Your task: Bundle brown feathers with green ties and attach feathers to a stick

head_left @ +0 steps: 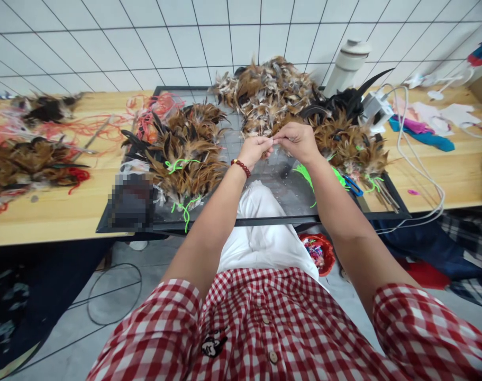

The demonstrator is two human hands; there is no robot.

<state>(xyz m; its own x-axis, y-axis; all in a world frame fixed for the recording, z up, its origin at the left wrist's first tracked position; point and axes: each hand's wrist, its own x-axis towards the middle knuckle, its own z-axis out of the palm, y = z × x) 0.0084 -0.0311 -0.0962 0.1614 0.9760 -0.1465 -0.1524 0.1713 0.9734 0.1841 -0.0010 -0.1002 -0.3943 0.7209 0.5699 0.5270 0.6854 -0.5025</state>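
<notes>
My left hand (pixel 257 152), with a dark red bead bracelet at its wrist, is closed in a pinch. Its fingertips meet those of my right hand (pixel 298 141), which is pinched as well. What they hold between them is too small to make out. Just beyond the fingers lies a large pile of brown feathers (pixel 274 95). Bundles of brown feathers with green ties (pixel 189 148) rest left of my hands, and another feather bundle (pixel 344 140) lies to the right. Bright green cords (pixel 304 174) sit under my right forearm.
A black-framed glass panel (pixel 241 223) lies on the wooden table (pixel 106 106). Behind stands a pale bottle (pixel 347 63). At right are a white charger (pixel 378 108) with cables and a blue cutter (pixel 354 185). Red strings (pixel 106 124) and more feathers (pixel 30 164) spread left.
</notes>
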